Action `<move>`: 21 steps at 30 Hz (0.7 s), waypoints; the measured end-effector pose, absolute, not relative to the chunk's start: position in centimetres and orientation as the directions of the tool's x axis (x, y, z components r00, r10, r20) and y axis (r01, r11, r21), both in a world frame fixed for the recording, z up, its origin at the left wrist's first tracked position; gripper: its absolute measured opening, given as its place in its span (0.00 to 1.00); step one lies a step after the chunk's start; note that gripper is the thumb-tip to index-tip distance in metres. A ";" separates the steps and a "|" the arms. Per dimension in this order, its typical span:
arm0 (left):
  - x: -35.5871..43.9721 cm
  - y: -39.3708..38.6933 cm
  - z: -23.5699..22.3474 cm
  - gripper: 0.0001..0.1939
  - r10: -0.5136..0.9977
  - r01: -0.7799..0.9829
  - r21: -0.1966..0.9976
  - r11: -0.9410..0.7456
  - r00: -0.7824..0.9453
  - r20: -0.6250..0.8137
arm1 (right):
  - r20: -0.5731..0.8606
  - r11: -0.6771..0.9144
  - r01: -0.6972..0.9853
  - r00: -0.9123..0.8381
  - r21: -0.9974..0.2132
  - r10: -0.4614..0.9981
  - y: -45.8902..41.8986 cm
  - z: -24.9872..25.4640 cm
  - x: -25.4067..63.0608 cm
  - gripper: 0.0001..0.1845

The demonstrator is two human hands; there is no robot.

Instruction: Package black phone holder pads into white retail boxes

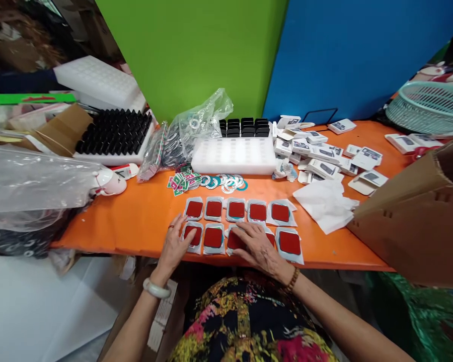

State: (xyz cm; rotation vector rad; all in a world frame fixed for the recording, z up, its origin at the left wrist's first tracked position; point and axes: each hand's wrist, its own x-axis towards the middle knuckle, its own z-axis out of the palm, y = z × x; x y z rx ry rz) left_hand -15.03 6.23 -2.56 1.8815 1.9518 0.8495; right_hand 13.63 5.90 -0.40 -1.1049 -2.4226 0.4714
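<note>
Two rows of red-faced square pieces, each on white wrapping, lie on the orange table in front of me. My left hand is at the left end of the near row, thumb and fingers apart around the edge of a red square. Stretched over the middle of that row is my right hand, its fingers spread and partly hiding a red square and its neighbour. Neither hand holds anything that I can see. Beyond the rows are white and teal rings and small printed cards.
A white foam tray stands at the back with black pieces behind it. Several small white boxes are piled to the right, near white tissue. A cardboard box blocks the right side; plastic bags crowd the left.
</note>
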 end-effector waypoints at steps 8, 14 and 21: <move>-15.1 10.6 -3.8 0.32 0.985 0.885 0.441 -0.150 0.093 0.147 | 0.204 0.658 0.676 -0.630 -0.330 0.750 4.8 -1.7 16.1 0.30; -12.5 11.1 -3.9 0.30 0.970 0.894 0.381 -0.234 0.191 0.148 | 0.228 0.676 0.657 -0.639 -0.334 0.734 5.2 -1.5 16.2 0.25; -8.7 11.0 -3.8 0.26 0.960 0.881 0.401 -0.252 0.174 0.220 | 0.246 0.680 0.653 -0.635 -0.334 0.732 5.5 -1.8 17.8 0.25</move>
